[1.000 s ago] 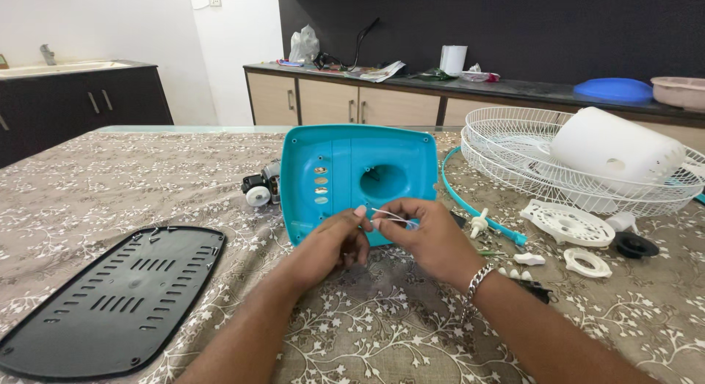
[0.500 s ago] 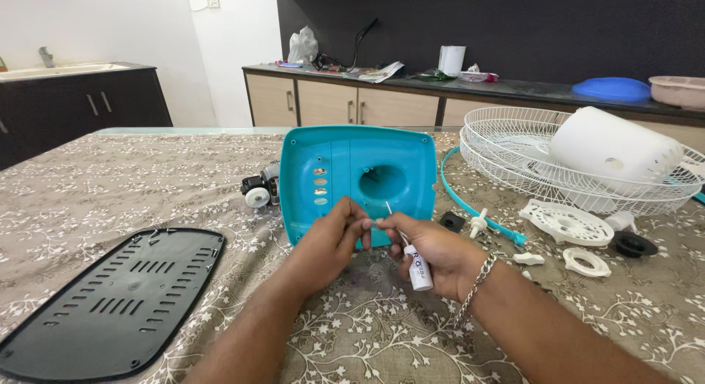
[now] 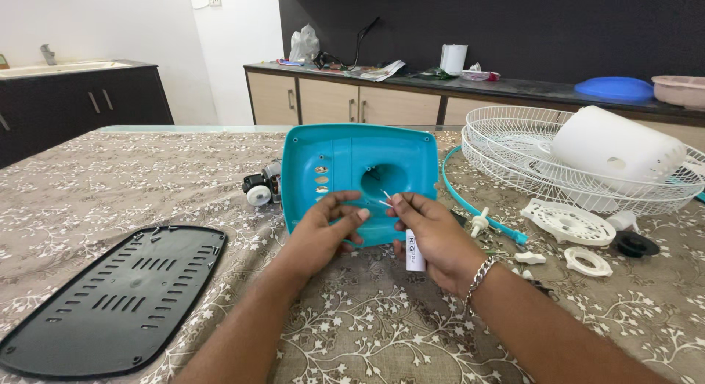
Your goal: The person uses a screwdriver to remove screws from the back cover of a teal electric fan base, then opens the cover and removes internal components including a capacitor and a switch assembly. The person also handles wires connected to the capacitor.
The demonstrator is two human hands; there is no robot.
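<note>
While my right hand [image 3: 433,233] pinches a small white tube [image 3: 415,250] by its thin leads, my left hand [image 3: 323,230] hovers fingers loose, empty, against the teal fan base [image 3: 352,164], black vented cover [image 3: 117,296] on the tablecloth at far left, white wire grille [image 3: 514,153] at right.

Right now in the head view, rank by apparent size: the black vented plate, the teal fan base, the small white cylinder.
1. Black vented plate, though it lies nearer the camera, so this is unsure.
2. Teal fan base.
3. Small white cylinder, held in the right hand, clearly smallest.
</note>
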